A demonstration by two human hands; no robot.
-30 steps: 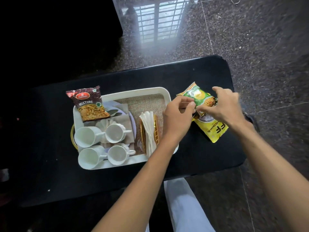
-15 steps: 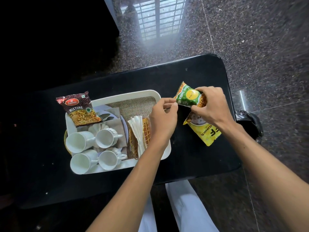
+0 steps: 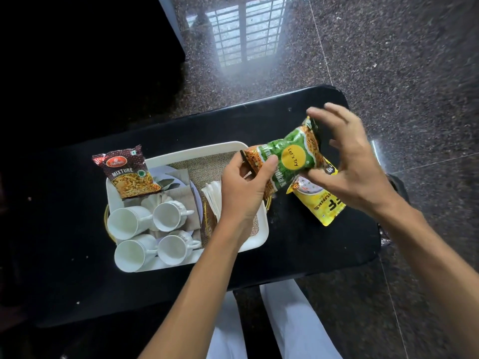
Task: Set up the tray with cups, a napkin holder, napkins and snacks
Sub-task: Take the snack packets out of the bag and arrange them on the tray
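Note:
A white tray (image 3: 256, 242) lined with burlap sits on the black table (image 3: 298, 255). It holds several white cups (image 3: 145, 231), a brown napkin (image 3: 181, 195), a maroon mixture packet (image 3: 127, 172) leaning on its far left corner, and a gold napkin holder (image 3: 208, 224) with white napkins (image 3: 212, 195). I hold a green snack packet (image 3: 290, 156) in the air over the tray's right edge. My left hand (image 3: 246, 190) pinches its left end. My right hand (image 3: 347, 161) has its thumb under the packet's right end, fingers spread. A yellow snack packet (image 3: 321, 203) lies on the table beneath.
The table's right edge (image 3: 373, 229) is close to the yellow packet, with dark speckled floor beyond. A dark object (image 3: 396, 182) sits on the floor by that edge. My white-trousered legs (image 3: 285, 320) are below the table's near edge.
The green packet has been lifted off the yellow one and turned flat, face up, moving left toward the tray. My right hand's fingers have spread apart around its right end.

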